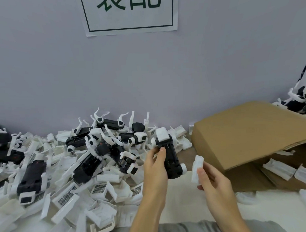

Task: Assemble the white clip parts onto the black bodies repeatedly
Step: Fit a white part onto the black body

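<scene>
A pile of white clip parts (68,197) is lying at left. The left hand (155,169) is gripping a black body (169,158), white-capped at both ends; the right hand (211,179) is pinching a white clip (197,168). The cardboard box (250,135) is hiding its contents.

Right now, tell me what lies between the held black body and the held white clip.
Nothing: in the head view, only bare gap separates black body from white clip.

A plain pale lilac-grey wall (147,72) fills the background under even, soft light. A white paper sign (130,14) with dark green characters and border hangs near the top.
</scene>
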